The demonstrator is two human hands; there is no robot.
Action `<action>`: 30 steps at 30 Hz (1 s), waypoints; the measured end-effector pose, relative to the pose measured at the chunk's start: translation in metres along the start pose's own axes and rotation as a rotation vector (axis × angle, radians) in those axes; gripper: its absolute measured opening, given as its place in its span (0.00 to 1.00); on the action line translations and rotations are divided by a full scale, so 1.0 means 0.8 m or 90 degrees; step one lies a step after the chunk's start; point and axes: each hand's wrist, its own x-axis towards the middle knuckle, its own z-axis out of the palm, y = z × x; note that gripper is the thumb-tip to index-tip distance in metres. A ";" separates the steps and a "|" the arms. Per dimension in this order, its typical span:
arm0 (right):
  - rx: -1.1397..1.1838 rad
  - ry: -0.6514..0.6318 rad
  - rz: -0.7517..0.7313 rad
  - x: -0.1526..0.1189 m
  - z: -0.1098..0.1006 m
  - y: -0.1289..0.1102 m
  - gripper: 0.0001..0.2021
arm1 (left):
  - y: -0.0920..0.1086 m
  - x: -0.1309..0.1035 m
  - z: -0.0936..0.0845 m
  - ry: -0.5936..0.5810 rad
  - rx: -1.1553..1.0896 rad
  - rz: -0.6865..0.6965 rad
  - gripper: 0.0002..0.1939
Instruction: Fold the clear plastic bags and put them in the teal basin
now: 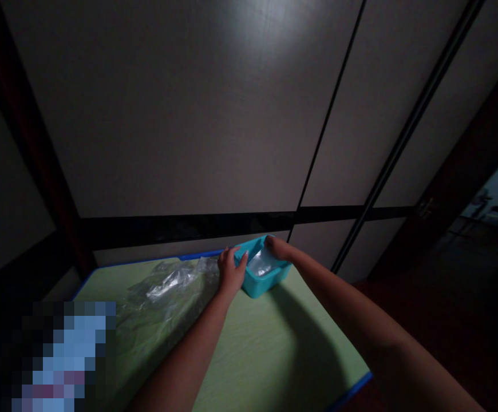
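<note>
A turquoise plastic bin [263, 286] stands near the back edge of the green table. My left hand [232, 272] grips its left wall, thumb over the rim and fingers along the side. Inside the bin lies shiny clear plastic [263, 263], which looks like a bag. My right hand [277, 247] reaches over the right rim into the bin, its fingers curled closed against the plastic at the back. Those fingertips are partly hidden. Left of my left hand, a crumpled clear plastic bag [174, 283] is spread on the table.
The green tabletop [249, 349] has a blue edge. Tall grey wardrobe panels [189, 114] with a black band rise directly behind it. A blurred-out blue patch [68, 349] covers the lower left. At right, an open doorway [489, 200] leads to another dim room.
</note>
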 end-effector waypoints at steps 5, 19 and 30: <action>0.146 0.021 -0.024 -0.006 -0.009 0.000 0.09 | 0.018 0.009 -0.018 0.001 0.001 0.076 0.13; 0.377 0.091 -0.075 -0.016 -0.033 0.006 0.11 | 0.081 0.082 0.020 -0.476 -0.231 -0.097 0.17; 0.259 0.069 -0.015 -0.008 -0.021 0.020 0.08 | 0.056 0.084 0.035 -0.538 -0.075 -0.149 0.04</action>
